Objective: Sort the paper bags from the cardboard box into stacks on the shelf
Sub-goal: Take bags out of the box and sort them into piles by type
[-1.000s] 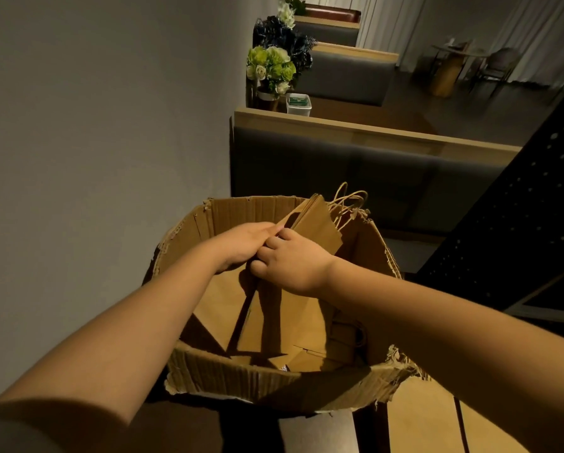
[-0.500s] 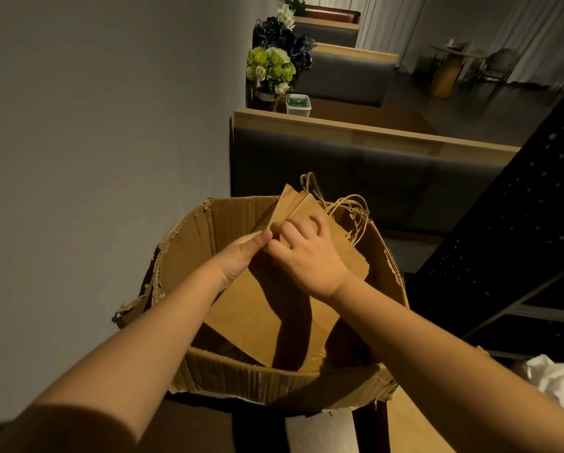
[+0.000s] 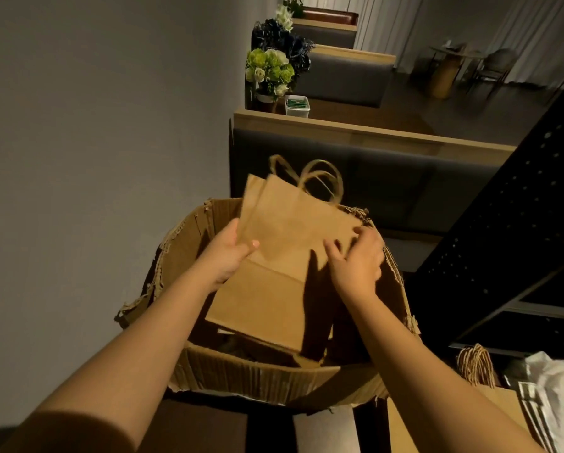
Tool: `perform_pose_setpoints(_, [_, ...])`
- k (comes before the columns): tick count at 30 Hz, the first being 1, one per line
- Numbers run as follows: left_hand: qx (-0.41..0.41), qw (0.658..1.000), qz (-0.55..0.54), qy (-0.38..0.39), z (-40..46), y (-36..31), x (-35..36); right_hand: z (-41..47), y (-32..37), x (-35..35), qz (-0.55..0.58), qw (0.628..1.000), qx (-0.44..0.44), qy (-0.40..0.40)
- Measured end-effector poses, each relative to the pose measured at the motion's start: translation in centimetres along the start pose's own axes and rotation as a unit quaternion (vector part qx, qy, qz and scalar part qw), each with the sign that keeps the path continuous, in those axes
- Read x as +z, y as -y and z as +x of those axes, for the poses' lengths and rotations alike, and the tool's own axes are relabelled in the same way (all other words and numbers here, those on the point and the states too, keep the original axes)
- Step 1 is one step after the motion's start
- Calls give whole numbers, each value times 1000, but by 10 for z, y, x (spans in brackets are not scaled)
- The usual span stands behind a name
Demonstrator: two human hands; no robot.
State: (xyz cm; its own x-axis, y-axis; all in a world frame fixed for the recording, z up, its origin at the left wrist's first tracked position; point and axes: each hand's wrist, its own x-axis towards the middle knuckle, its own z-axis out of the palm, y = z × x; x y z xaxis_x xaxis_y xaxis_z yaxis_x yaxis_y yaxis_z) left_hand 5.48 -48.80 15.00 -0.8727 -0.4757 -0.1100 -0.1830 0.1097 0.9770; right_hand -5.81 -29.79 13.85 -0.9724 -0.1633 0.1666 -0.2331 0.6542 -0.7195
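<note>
Left hand (image 3: 230, 253) grips the left edge of the paper bags (image 3: 284, 256), thumb on top, mid-frame over the torn cardboard box (image 3: 257, 374). Right hand (image 3: 355, 259) curls on their right edge. Flowers (image 3: 269, 71) and bench (image 3: 355, 178) behind; black shelf (image 3: 519, 223) right; bag stack (image 3: 476, 371) lower right.

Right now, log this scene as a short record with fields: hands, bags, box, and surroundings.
left hand: grips the left edge of the paper bags, thumb on top
right hand: fingers curled over the bags' right edge
paper bags: flat brown bundle, twisted handles up, lifted partly above the cardboard box
cardboard box: open, torn rim, more bags inside
lower right: another stack of bags beside a white crumpled plastic bag
background: flower bouquet on a booth divider
</note>
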Motion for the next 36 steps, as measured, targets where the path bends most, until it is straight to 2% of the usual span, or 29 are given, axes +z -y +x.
perform_pose_setpoints(2, [-6,995,-91,-45,0,-1,-4,1,-11,-5,135,983,109,56])
perform_pose_setpoints(4, [1,988,-144,-50,0,-3,-6,-1,-17,-12,278,930,186,149])
perform_pose_setpoints(5, [6,987,-153,-44,-2,-5,-6,-2,-15,-16,320,906,194,198])
perform_pose_setpoints(7, [6,989,-143,-35,-4,-9,-3,-1,-11,-21,350,890,156,247])
perform_pose_setpoints(11, [10,993,-118,-28,-6,-19,5,3,-2,-39,339,912,80,217])
perform_pose_setpoints(16, [75,993,-69,-56,-14,-46,30,10,1,-75,349,924,-20,156])
perform_pose_setpoints(21, [136,987,-30,-86,-30,-91,71,16,-2,-133,348,928,-80,104])
perform_pose_setpoints(26, [194,978,-43,-67,-49,-120,128,18,-33,-195,364,924,-95,71])
perform_pose_setpoints(31, [177,979,-84,-48,-79,-131,206,4,-92,-263,370,922,-97,62])
perform_pose_setpoints(36, [147,977,-146,-56,-110,-124,287,-10,-168,-316,336,936,-86,64])
